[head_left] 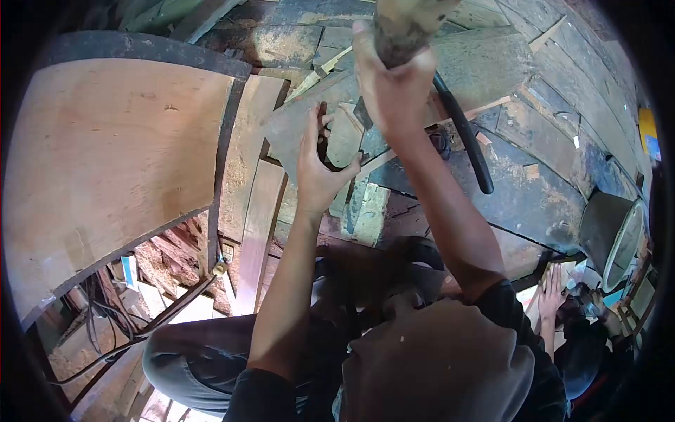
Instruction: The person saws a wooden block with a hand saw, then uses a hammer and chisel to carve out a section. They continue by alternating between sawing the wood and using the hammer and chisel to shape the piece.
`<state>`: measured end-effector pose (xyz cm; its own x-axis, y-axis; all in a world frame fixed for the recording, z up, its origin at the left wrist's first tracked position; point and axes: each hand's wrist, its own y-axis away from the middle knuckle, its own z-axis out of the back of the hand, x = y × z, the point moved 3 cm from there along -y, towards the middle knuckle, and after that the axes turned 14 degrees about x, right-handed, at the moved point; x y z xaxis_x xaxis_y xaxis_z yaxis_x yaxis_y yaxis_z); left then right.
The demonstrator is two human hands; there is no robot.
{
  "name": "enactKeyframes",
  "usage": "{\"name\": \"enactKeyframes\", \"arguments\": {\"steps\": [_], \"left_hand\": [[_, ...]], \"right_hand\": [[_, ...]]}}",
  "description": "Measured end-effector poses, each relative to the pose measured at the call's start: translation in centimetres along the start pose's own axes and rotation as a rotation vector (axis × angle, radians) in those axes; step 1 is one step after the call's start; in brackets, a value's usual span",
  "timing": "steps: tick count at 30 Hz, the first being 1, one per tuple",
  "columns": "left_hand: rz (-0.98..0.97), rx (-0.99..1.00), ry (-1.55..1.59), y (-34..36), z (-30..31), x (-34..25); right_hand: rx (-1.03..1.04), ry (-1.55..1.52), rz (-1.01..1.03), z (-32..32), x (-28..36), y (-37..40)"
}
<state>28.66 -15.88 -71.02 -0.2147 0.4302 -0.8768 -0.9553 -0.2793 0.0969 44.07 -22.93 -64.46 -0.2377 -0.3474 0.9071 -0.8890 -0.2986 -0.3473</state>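
My left hand (320, 172) is curved around a pale piece of wood (344, 137), thumb on its near side and fingers along its left edge. My right hand (397, 91) is wrapped tightly around a thick, brown, worn wooden handle (411, 28) that rises toward the camera. A dark metal blade (363, 112) shows just below this fist, right beside the pale piece. Under both hands lies a wide grey board (457, 67). Right of my right wrist is a black curved bar (467, 133).
A dark-framed plywood panel (126, 133) stands at left, with cables (105, 316) below it. Planks (264, 225) and wood scraps cover the floor. At right are a metal bucket (610, 232) and another person's hand (552, 290). A yellow container (648, 130) sits at the far right.
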Motion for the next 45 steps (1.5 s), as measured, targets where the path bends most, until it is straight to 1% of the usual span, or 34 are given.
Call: {"name": "enactKeyframes", "arguments": {"steps": [4,6,7,10,13,19,21,22,24,26,27,28,29,30,31,32,33,35,37,39,41,43,44,45], "left_hand": [[-0.007,-0.026,0.001,0.0,-0.1,0.0],[0.019,-0.021,-0.004,0.1,0.0,-0.3],[0.044,-0.012,-0.01,0.1,0.0,-0.5],[0.048,-0.012,0.038,0.1,0.0,-0.3],[0.022,-0.032,0.006,0.0,0.0,-0.4],[0.029,-0.016,0.026,0.0,0.0,-0.1],[0.04,-0.012,0.035,0.1,0.0,0.1],[0.02,-0.024,0.004,0.1,0.0,0.2],[-0.017,-0.063,-0.08,0.4,-0.1,0.0],[-0.024,-0.06,-0.065,0.2,0.0,0.0],[-0.03,-0.048,-0.054,0.3,0.0,0.1],[-0.013,-0.054,-0.033,0.3,-0.1,0.1],[-0.002,-0.057,-0.011,0.2,-0.2,0.0],[-0.003,-0.059,0.053,0.1,-0.3,-0.1],[-0.022,-0.047,0.052,0.1,-0.3,-0.3],[-0.015,-0.047,0.043,0.1,-0.2,-0.3],[-0.008,-0.049,0.033,0.1,-0.2,-0.4],[-0.031,-0.049,0.01,-0.1,-0.1,-0.4],[-0.053,-0.049,-0.041,0.1,-0.1,-0.3],[-0.037,-0.036,-0.009,0.2,-0.2,-0.2],[-0.036,-0.013,-0.045,0.1,0.0,-0.4],[-0.067,-0.015,-0.009,0.1,-0.1,-0.5],[-0.041,-0.018,0.03,0.1,-0.1,-0.4],[-0.013,-0.023,0.065,0.2,0.0,-0.3]], "right_hand": [[0.028,0.081,-0.007,0.4,-0.1,1.0],[0.019,-0.064,-0.024,0.6,-0.4,1.2],[0.022,-0.064,-0.023,0.6,-0.3,1.2],[0.045,0.02,-0.056,0.4,-0.4,1.4],[0.032,0.004,-0.023,0.1,-0.2,1.1],[0.081,0.107,-0.004,-0.3,0.5,1.6],[0.053,0.195,0.119,-0.6,1.1,1.7],[0.058,0.198,0.12,-0.6,1.1,1.8],[0.197,0.297,0.033,-1.1,1.0,1.9],[0.207,0.297,0.042,-1.8,1.1,1.8],[0.209,0.296,0.047,-2.3,1.1,1.8],[0.117,0.198,0.09,-2.7,0.9,1.2],[0.1,0.213,0.099,-2.1,0.6,0.2],[0.096,0.085,-0.095,-1.4,-0.5,-0.8],[0.093,-0.052,-0.286,-0.8,-2.1,-1.8],[0.041,-0.042,-0.398,0.2,-4.1,-2.6],[0.03,-0.042,-0.384,0.9,-3.7,-3.0],[0.099,-0.358,-0.557,1.5,-4.0,-3.4],[0.115,-0.377,-0.554,1.4,-4.1,-3.7],[0.388,-0.414,-0.558,1.1,-4.0,-4.0],[0.4,-0.398,-0.551,1.0,-3.8,-3.9],[0.46,-0.518,-0.534,1.8,-3.0,-4.0],[0.497,-0.557,-0.59,2.5,-2.9,-4.1],[0.509,-0.556,-0.588,2.9,-2.2,-4.4]]}}
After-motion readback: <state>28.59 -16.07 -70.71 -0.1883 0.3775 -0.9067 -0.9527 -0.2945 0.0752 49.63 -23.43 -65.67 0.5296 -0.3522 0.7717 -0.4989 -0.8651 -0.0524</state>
